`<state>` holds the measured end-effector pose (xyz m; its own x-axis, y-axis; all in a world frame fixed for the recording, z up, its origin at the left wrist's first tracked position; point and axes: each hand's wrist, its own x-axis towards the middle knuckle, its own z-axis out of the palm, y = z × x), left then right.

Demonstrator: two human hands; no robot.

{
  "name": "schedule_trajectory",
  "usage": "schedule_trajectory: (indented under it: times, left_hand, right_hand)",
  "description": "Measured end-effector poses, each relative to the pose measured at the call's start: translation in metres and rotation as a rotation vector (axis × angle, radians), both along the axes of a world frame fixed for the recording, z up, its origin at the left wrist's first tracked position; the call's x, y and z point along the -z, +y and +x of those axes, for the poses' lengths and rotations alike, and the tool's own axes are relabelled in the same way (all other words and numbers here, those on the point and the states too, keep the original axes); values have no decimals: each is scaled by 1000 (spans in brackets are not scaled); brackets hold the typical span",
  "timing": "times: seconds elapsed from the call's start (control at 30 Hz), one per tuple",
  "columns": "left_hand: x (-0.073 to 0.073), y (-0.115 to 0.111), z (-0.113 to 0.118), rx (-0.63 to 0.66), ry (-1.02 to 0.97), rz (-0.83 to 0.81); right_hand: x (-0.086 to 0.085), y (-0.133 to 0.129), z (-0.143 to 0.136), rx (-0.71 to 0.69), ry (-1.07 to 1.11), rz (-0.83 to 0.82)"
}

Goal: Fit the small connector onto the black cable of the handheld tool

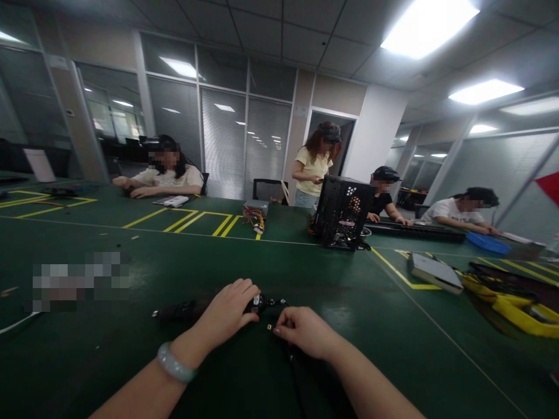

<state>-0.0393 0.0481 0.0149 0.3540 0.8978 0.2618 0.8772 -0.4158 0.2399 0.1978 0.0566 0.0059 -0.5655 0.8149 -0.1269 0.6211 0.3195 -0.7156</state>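
Observation:
My left hand (230, 307), a pale bracelet on its wrist, rests over a long black tool (181, 310) lying crosswise on the green tabletop (131, 372). Its fingers curl over the tool's right part, which has a small white label. A shiny metal tip points left from the tool; its exact kind is unclear. Just to the right, my right hand (303, 330) pinches a small black cable end (269, 327) with a brass-coloured metal tip, close to the tool's right end. A dark cable (292, 358) runs below this hand toward me.
Ahead stands a black computer case (343, 212), with a power supply (256, 208) and coloured wires to its left. At right lie a grey box-shaped drive (435, 272) and a yellow tray (524, 314). A white cable (20, 323) lies left. Several people work across the table.

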Motion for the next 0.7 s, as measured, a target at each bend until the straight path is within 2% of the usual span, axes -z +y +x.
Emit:
schedule_trajectory:
  times: [0.1, 0.23, 0.4, 0.53, 0.6, 0.7]
  left_hand:
    - [0, 5, -1, 19, -1, 9]
    - [-3, 1, -2, 34, -73, 3]
    - [-6, -11, 12, -11, -93, -26]
    - [-6, -17, 26, 27, -17, -32]
    - [-4, -19, 30, 56, 21, 1]
    - [-1, -19, 34, 73, 27, 18]
  right_hand:
    - [3, 1, -1, 5, 4, 48]
    - [7, 2, -2, 78, 57, 138]
    - [-2, -3, -4, 53, 138, 231]
    - [-9, -6, -8, 79, 215, 298]
    - [-7, -5, -10, 114, 265, 276]
    - [2, 0, -10, 142, 330, 135]
